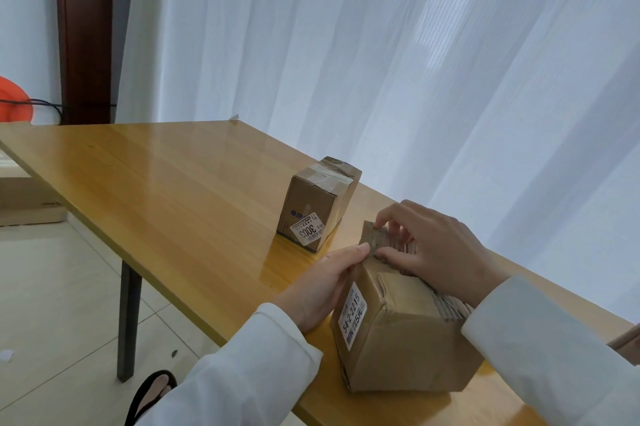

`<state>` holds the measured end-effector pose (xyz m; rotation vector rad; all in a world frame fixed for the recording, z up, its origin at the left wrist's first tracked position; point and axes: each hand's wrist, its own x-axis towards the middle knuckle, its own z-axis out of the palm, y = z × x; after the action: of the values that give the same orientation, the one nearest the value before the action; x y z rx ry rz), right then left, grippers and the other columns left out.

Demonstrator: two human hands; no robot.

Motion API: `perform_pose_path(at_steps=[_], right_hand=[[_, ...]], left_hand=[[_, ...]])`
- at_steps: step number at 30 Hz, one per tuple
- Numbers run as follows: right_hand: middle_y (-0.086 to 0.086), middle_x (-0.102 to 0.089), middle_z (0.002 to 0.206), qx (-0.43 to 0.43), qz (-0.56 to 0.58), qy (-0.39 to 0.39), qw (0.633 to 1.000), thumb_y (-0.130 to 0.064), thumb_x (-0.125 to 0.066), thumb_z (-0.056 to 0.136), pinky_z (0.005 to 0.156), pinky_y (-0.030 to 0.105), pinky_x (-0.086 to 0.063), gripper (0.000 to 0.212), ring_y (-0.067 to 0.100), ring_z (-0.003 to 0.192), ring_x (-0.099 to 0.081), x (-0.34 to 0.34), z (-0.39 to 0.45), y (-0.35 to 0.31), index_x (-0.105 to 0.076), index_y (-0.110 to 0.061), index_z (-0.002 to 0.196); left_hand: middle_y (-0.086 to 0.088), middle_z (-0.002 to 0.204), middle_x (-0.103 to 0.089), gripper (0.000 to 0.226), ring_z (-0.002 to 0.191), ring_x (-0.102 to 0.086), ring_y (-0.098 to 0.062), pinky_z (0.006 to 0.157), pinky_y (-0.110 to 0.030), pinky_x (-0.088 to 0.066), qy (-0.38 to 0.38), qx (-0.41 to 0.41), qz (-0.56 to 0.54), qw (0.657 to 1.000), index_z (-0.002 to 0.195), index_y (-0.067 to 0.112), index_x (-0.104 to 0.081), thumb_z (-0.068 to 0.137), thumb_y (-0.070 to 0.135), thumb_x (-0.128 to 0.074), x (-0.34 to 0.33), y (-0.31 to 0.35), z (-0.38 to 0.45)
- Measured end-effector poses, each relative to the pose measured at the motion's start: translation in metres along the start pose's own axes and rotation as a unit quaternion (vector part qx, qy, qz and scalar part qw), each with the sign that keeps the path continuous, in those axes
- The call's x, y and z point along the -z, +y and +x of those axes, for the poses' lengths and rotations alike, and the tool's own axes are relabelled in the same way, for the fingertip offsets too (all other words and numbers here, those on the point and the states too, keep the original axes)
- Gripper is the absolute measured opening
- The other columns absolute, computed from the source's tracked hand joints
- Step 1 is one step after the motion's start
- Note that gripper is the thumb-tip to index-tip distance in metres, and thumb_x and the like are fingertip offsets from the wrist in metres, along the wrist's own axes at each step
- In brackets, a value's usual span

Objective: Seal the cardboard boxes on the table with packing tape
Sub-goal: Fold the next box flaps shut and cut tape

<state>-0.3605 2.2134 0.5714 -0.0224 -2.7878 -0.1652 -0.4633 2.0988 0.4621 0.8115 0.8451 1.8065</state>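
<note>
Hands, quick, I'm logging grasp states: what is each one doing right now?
Left hand: fingers straight, pressing the side of the near cardboard box.
Right hand: fingers curled on the box's top flaps, pinching them.

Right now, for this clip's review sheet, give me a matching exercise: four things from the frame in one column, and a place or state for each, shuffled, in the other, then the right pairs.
Things:
1. far box
2. near box
3. left hand
4. right hand

Place or state:
A. fingers on the near box's top flaps
B. already taped over the top, standing alone
C. resting against the near box's left side
D. top flaps not yet taped, label reading 54-2-2215

Pairs: 1-B, 2-D, 3-C, 4-A
</note>
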Motion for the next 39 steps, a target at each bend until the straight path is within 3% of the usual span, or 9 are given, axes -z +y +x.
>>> perform_pose_path(at_steps=[6, 9, 14, 17, 21, 30, 33, 35, 39], right_hand=[[-0.021, -0.049, 0.102, -0.018, -0.019, 0.032, 0.999, -0.053, -0.059, 0.081, 0.065, 0.006, -0.031, 0.026, 0.003, 0.085, -0.053, -0.004, -0.004, -0.001, -0.053, -0.037, 0.101], [-0.019, -0.052, 0.104, -0.036, 0.003, 0.062, 0.997, -0.053, -0.058, 0.078, 0.075, 0.01, -0.034, 0.032, 0.004, 0.091, -0.052, -0.013, -0.007, -0.001, -0.05, -0.037, 0.104], [-0.018, -0.048, 0.111, -0.133, 0.092, 0.065, 0.985, -0.057, -0.075, 0.067, 0.079, 0.023, -0.042, 0.081, 0.001, 0.095, -0.051, -0.012, -0.005, 0.002, -0.031, -0.037, 0.132], [-0.019, -0.057, 0.102, -0.138, 0.12, 0.05, 0.982, -0.053, -0.073, 0.071, 0.08, 0.022, -0.043, 0.049, 0.001, 0.093, -0.053, -0.013, -0.006, 0.0, -0.055, -0.035, 0.112], [-0.019, -0.063, 0.081, -0.154, 0.188, 0.071, 0.967, -0.04, -0.067, 0.082, 0.069, 0.013, -0.038, 0.008, 0.0, 0.082, -0.056, -0.012, -0.006, -0.007, -0.064, -0.033, 0.081], [-0.015, -0.067, 0.072, -0.168, 0.221, 0.122, 0.953, -0.037, -0.068, 0.083, 0.071, 0.024, -0.048, 0.016, 0.003, 0.074, -0.061, -0.018, -0.001, -0.011, -0.066, -0.03, 0.068], [-0.019, -0.066, 0.081, -0.156, 0.22, 0.135, 0.953, -0.043, -0.065, 0.082, 0.074, 0.019, -0.047, 0.009, -0.001, 0.082, -0.061, -0.021, -0.001, -0.011, -0.067, -0.035, 0.082], [-0.022, -0.065, 0.087, -0.134, 0.221, 0.135, 0.956, -0.053, -0.057, 0.08, 0.077, 0.017, -0.045, 0.02, -0.003, 0.086, -0.059, -0.021, -0.002, -0.012, -0.066, -0.039, 0.09], [-0.02, -0.064, 0.078, -0.098, 0.233, 0.148, 0.956, -0.042, -0.062, 0.086, 0.077, 0.021, -0.04, 0.011, 0.001, 0.087, -0.055, -0.023, -0.004, -0.012, -0.062, -0.044, 0.075]], left_hand=[[-0.008, 0.095, -0.068, 0.042, 0.091, -0.064, -0.019, 0.093, -0.034, -0.048, 0.011, 0.01, 0.02, 1.0, 0.111, 0.012, -0.062, 0.083, 0.042, -0.053, 0.001, -0.001, 0.001], [-0.009, 0.095, -0.066, 0.043, 0.093, -0.061, -0.022, 0.097, -0.037, -0.046, 0.017, 0.013, 0.037, 0.999, 0.11, 0.014, -0.062, 0.083, 0.046, -0.053, 0.002, -0.001, 0.0], [-0.008, 0.089, -0.065, 0.043, 0.085, -0.061, -0.019, 0.09, -0.034, -0.047, 0.017, 0.013, 0.033, 0.999, 0.108, 0.011, -0.062, 0.083, 0.045, -0.053, 0.002, -0.001, 0.0], [-0.008, 0.087, -0.063, 0.04, 0.082, -0.061, -0.018, 0.085, -0.032, -0.048, 0.015, 0.009, 0.02, 1.0, 0.107, 0.011, -0.061, 0.084, 0.043, -0.054, 0.002, 0.0, -0.001], [-0.012, 0.092, -0.062, 0.048, 0.085, -0.061, -0.021, 0.088, -0.034, -0.048, 0.025, 0.014, 0.035, 0.999, 0.108, 0.008, -0.06, 0.083, 0.049, -0.06, 0.005, -0.001, 0.0], [-0.009, 0.082, -0.062, 0.027, 0.077, -0.06, -0.019, 0.079, -0.03, -0.048, 0.027, -0.03, 0.035, 0.999, 0.09, 0.013, -0.065, 0.086, 0.039, -0.058, 0.005, -0.001, -0.003], [-0.018, 0.087, -0.055, 0.036, 0.079, -0.056, -0.024, 0.078, -0.031, -0.046, 0.033, -0.033, 0.038, 0.998, 0.095, 0.008, -0.062, 0.084, 0.042, -0.063, 0.007, -0.002, -0.002], [-0.02, 0.09, -0.049, 0.046, 0.079, -0.051, -0.026, 0.077, -0.031, -0.045, 0.03, -0.033, 0.039, 0.998, 0.103, 0.007, -0.057, 0.08, 0.045, -0.065, 0.007, -0.002, -0.002], [-0.019, 0.085, -0.049, 0.048, 0.074, -0.052, -0.023, 0.072, -0.029, -0.045, 0.025, -0.034, 0.05, 0.998, 0.099, 0.008, -0.056, 0.077, 0.048, -0.068, 0.006, -0.001, -0.002]])
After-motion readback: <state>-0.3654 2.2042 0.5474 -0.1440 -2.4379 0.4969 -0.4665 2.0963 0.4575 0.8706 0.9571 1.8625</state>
